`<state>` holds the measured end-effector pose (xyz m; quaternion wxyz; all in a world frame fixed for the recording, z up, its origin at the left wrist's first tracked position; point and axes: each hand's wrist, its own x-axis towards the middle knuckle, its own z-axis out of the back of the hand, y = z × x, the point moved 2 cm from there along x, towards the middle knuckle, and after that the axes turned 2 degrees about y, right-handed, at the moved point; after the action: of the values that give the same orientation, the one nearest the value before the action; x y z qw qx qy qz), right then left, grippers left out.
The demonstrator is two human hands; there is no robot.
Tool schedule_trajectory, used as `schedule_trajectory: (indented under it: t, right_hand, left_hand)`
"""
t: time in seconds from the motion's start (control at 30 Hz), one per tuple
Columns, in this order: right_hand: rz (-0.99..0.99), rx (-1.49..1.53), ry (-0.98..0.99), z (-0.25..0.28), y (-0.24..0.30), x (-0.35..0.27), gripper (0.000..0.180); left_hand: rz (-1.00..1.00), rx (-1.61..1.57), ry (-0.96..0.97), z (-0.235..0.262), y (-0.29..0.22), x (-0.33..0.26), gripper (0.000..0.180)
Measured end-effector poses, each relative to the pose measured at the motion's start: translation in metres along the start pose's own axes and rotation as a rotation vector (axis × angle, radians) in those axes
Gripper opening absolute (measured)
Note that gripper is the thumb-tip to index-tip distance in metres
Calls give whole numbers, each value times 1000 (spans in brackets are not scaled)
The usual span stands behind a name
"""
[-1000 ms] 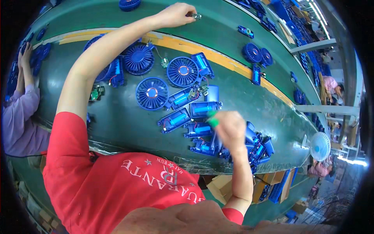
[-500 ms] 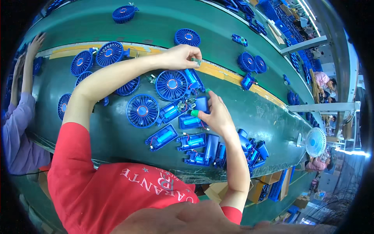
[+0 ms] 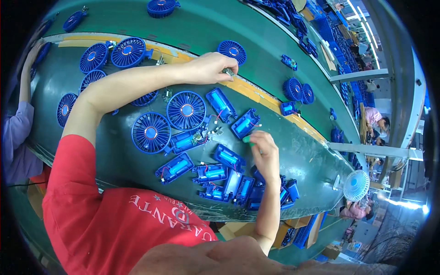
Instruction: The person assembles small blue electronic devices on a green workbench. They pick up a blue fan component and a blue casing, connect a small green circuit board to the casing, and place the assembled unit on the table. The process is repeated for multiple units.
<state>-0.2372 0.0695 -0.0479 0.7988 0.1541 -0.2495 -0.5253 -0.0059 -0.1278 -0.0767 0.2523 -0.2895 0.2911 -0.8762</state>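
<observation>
The head view shows, nearest the body, the right hand [image 3: 265,153] curled around a small green-tipped tool [image 3: 247,139], fingers closed on it so only the tip shows, pointing up and to the left, away from the person. Half a second ago this hand lay lower and nearer the pile of blue cases [image 3: 229,183]; it has since lifted clear of them, so the tool now hangs just beside an open blue case [image 3: 245,123] whose long axis runs diagonally, lower left to upper right, with thin wires trailing from its end. That suggests the tool is being brought to this case rather than to the pile behind the wrist. To the left of the grip lie two round blue fan grilles [image 3: 186,110], flat on the green belt [image 3: 284,151]. Farther out, the left hand [image 3: 208,68] has drawn back from its full reach of a second ago and pinches a small metal part [image 3: 228,72] over the yellow stripe [image 3: 256,94], fingertips shut on it. Beyond it sit more fan grilles [image 3: 231,49], well apart.
</observation>
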Motion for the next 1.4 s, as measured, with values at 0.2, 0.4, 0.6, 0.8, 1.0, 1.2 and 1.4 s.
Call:
schedule_trajectory:
  t: [0.2, 0.4, 0.6, 0.8, 1.0, 1.2, 1.4]
  right_hand:
    - [-580, 288, -267, 10, -43, -11, 22]
    - [-789, 355, -59, -9, -44, 9, 23]
    - [-597, 692, -372, -17, -48, 11, 19]
    - [-431, 1080, -406, -20, -36, 34, 23]
    - [-413, 912, -112, -32, -18, 52, 23]
    - [-215, 593, -28, -29, -2, 59, 19]
    - [-163, 526, 34, -20, 7, 63, 15]
  left_hand:
    - [-17, -57, -14, -3, -19, -2, 21]
    - [-41, -171, 41, -7, -24, -2, 18]
    - [107, -382, 98, -13, -21, -2, 17]
    - [271, -855, 259, -14, -18, -1, 24]
    - [292, -998, 325, -10, -29, -2, 24]
    - [240, -1056, 414, -15, -29, -5, 27]
    - [260, -1045, 509, -18, -36, -11, 28]
